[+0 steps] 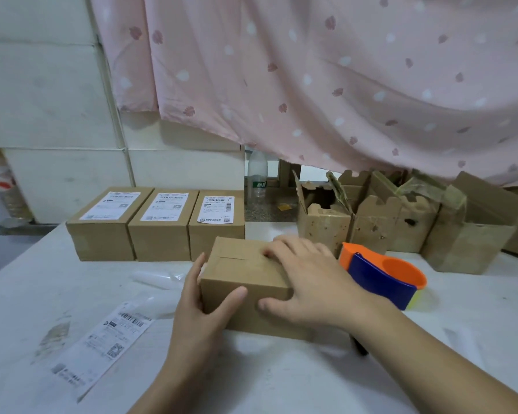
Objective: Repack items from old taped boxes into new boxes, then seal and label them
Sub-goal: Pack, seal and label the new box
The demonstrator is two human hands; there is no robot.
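Noted new box (245, 282) on counter (72, 279), left end clasped by left grip (198, 306), flaps pressed under spread right grip (305, 282). Judged light, stiff; best taken by side walls.

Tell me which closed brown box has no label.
The box under the right hand, nearest the camera: bare cardboard top; the three boxes behind each carry a white shipping label.

Tape dispenser (383, 276) right of box (245, 282); label (102, 345) left.
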